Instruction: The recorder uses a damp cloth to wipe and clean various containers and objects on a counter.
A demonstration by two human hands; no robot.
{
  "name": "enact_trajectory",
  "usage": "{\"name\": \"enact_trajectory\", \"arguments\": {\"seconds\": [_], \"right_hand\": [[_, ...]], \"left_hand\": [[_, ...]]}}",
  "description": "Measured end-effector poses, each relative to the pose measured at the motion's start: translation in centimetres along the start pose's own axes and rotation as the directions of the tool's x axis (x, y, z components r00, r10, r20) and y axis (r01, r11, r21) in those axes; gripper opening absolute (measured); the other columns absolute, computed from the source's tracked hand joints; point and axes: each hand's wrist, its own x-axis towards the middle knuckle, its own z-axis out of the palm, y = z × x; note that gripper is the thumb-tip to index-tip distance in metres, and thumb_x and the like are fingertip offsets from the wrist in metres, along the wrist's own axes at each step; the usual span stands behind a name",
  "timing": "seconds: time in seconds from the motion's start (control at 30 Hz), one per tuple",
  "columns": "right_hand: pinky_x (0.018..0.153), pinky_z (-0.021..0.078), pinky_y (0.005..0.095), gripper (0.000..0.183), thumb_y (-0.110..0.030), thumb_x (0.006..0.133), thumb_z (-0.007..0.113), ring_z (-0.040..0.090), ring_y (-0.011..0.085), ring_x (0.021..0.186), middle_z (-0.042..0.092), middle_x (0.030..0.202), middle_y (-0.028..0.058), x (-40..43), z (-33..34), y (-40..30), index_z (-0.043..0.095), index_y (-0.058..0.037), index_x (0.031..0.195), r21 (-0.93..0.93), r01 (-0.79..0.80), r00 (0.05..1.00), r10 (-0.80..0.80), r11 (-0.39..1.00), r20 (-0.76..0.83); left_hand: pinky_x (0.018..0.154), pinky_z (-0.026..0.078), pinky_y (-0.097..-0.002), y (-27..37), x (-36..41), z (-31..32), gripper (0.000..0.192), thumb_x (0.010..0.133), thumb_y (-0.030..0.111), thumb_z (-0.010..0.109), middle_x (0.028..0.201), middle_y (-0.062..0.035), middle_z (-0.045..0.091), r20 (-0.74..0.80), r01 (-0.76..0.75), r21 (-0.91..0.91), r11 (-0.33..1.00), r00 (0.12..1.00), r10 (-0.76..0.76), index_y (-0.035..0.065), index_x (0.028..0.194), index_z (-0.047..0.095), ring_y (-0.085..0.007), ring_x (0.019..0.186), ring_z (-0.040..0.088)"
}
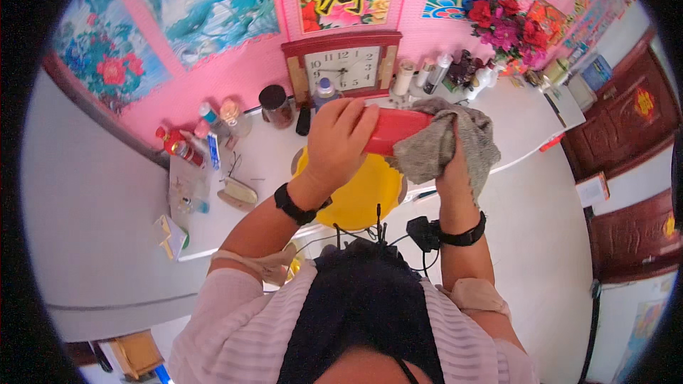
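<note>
A smooth red object (397, 129), perhaps a plastic container, is up in front of me above the white tabletop. My left hand (341, 136) grips its left end, fingers over the top. Around its right end lies a rumpled grey cloth (435, 144), which my right hand (453, 168) holds, pressed to the red object. The cloth hides most of the right fingers. Below both hands shows a round yellow object (368, 192), partly covered by my left wrist.
A framed clock (342, 66) stands against the pink wall. Bottles (184, 148), a dark-lidded jar (276, 106) and an open glasses case (238, 193) occupy the table's left. More bottles (438, 72) and artificial flowers (507, 29) stand at right. Cables (381, 234) hang near my chest.
</note>
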Motion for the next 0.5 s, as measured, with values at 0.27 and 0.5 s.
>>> {"name": "enact_trajectory", "arguments": {"seconds": [0.27, 0.5], "right_hand": [[0.089, 0.0462, 0.0389, 0.034, -0.029, 0.093, 0.048, 0.056, 0.0272, 0.104, 0.057, 0.112, 0.0134, -1.8, 1.4, -2.7, 0.049, -0.0042, 0.117, 0.319, -0.370, 0.928, 0.331, 0.873, 0.170], [0.092, 0.0434, 0.0432, 0.043, -0.035, 0.093, 0.045, 0.052, 0.0295, 0.110, 0.051, 0.122, 0.0140, -1.5, -0.3, -0.5, 0.043, -0.0058, 0.124, 0.318, -0.385, 0.923, 0.370, 0.866, 0.108]], "left_hand": [[0.086, 0.043, -0.0436, -1.6, 0.7, -1.0, 0.028, 0.067, 0.012, 0.059, 0.104, -0.0087, 0.060, -0.038, -0.186, 0.042, 0.982, 0.982, 0.188, 0.0108, 0.095, 0.062, -0.0273, 0.098, 0.056], [0.097, 0.031, -0.0449, -1.6, 0.6, -1.1, 0.026, 0.075, 0.016, 0.053, 0.109, -0.0033, 0.057, 0.086, -0.227, 0.136, 0.964, 0.973, 0.216, 0.0193, 0.100, 0.058, -0.0217, 0.107, 0.053]]}}
